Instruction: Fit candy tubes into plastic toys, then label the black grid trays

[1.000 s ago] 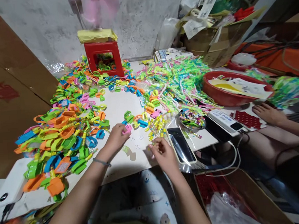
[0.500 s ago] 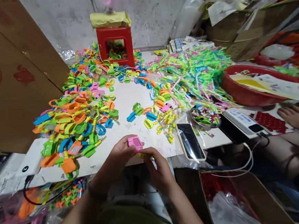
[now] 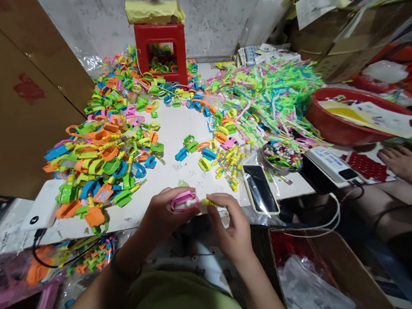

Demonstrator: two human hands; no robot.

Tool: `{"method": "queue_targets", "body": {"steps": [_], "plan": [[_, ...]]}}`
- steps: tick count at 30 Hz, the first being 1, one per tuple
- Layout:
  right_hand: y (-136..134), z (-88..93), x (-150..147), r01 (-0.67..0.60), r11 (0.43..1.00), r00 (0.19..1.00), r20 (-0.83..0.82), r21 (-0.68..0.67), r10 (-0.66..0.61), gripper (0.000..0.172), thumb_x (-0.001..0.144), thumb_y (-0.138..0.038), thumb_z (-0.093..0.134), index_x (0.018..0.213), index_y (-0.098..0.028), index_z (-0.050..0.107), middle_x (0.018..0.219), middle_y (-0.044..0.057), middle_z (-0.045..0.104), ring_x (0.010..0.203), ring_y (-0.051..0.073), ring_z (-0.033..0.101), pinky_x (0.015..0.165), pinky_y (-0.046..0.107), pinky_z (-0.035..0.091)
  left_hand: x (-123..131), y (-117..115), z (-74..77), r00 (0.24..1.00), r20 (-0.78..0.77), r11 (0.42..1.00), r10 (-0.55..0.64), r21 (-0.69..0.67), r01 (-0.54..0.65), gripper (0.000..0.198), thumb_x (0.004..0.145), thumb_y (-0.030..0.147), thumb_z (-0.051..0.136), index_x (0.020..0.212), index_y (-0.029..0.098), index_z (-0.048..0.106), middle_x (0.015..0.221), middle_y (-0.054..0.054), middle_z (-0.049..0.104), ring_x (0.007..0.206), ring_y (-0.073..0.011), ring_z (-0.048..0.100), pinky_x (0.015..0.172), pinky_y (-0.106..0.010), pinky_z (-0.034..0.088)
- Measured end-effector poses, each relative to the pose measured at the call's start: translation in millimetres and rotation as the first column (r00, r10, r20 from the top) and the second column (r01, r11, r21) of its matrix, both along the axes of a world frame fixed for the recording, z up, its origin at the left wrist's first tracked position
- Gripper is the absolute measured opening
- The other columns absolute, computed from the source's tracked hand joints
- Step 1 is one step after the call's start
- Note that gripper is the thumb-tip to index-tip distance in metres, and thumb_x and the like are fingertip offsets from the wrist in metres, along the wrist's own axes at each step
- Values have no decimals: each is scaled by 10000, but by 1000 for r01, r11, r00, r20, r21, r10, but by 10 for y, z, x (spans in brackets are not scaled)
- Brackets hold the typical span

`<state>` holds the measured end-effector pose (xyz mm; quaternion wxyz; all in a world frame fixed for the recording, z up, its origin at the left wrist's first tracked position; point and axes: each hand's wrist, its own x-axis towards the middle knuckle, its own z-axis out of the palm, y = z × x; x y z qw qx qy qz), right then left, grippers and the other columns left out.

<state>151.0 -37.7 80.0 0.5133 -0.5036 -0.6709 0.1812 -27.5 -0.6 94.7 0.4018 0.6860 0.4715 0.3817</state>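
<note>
My left hand [image 3: 161, 214] is closed around a pink plastic piece [image 3: 183, 200] with a loop-shaped band, held at the near edge of the white table [image 3: 176, 133]. My right hand [image 3: 231, 228] pinches a small yellow tube-like part [image 3: 209, 202], its tip touching the pink piece's right side. A little way beyond my hands lie loose small yellow tubes [image 3: 228, 164] and a few blue and green plastic pieces [image 3: 191, 148].
A big heap of coloured plastic pieces [image 3: 102, 153] covers the table's left; green and pink strips [image 3: 265, 92] fill the right. A red stool [image 3: 161, 51], a red basin [image 3: 353, 119], a phone [image 3: 260, 188], a bead dish [image 3: 282, 155] and another person's hand [image 3: 401, 160] are nearby.
My left hand picked up the pink piece from the table and brought it to the near edge. My right hand carried a yellow tube to meet it. The view shifted down.
</note>
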Motion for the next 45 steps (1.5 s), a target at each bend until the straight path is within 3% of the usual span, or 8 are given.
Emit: {"method": "queue_targets", "body": {"steps": [7, 14, 18, 23, 30, 33, 38, 45], "plan": [[-16, 68, 38, -61, 997, 964, 255, -53, 73, 136, 940, -153, 472, 1021, -208, 566, 886, 46, 651, 817, 188, 591, 728, 316, 416, -10, -30, 9, 999, -37, 1000, -17, 0, 17, 385, 715, 416, 779, 1019, 185, 728, 930, -60, 743, 835, -208, 657, 753, -283, 501], [-53, -67, -2, -57, 997, 830, 552, -54, 78, 164, 868, -248, 572, 712, -206, 541, 599, -4, 583, 569, 157, 500, 629, 300, 286, -82, 12, -106, 959, -81, 883, -273, -416, 217, 407, 765, 528, 681, 847, 130, 703, 733, -13, 658, 706, -160, 569, 631, -239, 430], [24, -175, -33, -70, 983, 796, 585, -171, 158, 126, 831, -248, 623, 725, -211, 566, 642, -10, 616, 632, 160, 548, 651, 297, 289, -178, 70, -94, 907, -225, 876, -356, -419, 240, 396, 795, 543, 626, 798, 150, 676, 715, -8, 636, 694, -161, 552, 613, -240, 407], [418, -298, 317, 213, 952, 724, 690, -218, -4, 291, 924, -305, 555, 1203, -226, 573, 1102, 78, 650, 1013, 255, 560, 827, 362, 315, -568, 406, 256, 806, -586, 985, 82, -74, -155, 487, 819, 618, 544, 1058, 204, 639, 890, -48, 684, 770, -227, 617, 657, -286, 454], [912, -537, 627, 345, 925, 542, 838, -159, -58, 271, 895, -139, 499, 1079, -257, 658, 1154, 110, 600, 1025, 285, 517, 828, 410, 294, -1185, 1212, 734, 334, -662, 735, 671, 532, -421, 620, 895, 537, 472, 1342, 106, 486, 1182, -183, 602, 1131, -403, 518, 927, -535, 424], [1005, -544, 569, 264, 954, 556, 831, -141, -31, 209, 881, -134, 506, 983, -225, 664, 1090, 107, 608, 1034, 283, 509, 857, 423, 288, -971, 1395, 627, 329, -618, 700, 714, 608, -374, 614, 891, 460, 518, 1384, 101, 450, 1337, -210, 495, 1220, -418, 428, 982, -546, 369], [1016, -516, 482, 91, 991, 782, 624, -102, -8, 183, 911, -152, 470, 1011, -197, 617, 1053, 80, 647, 1007, 248, 544, 901, 415, 304, -111, 1564, 45, 599, -713, 917, 365, 388, -98, 349, 928, 352, 492, 1172, 164, 654, 1262, -141, 573, 1185, -334, 453, 990, -461, 341], [607, -506, 397, 44, 996, 978, 207, -82, -26, 110, 932, -261, 473, 940, -198, 563, 873, 49, 655, 851, 209, 585, 806, 350, 417, 347, 1700, -473, 719, -644, 955, 262, 283, -95, 170, 858, 270, 612, 832, 136, 714, 1253, -181, 582, 1201, -367, 433, 970, -521, 311]]}}
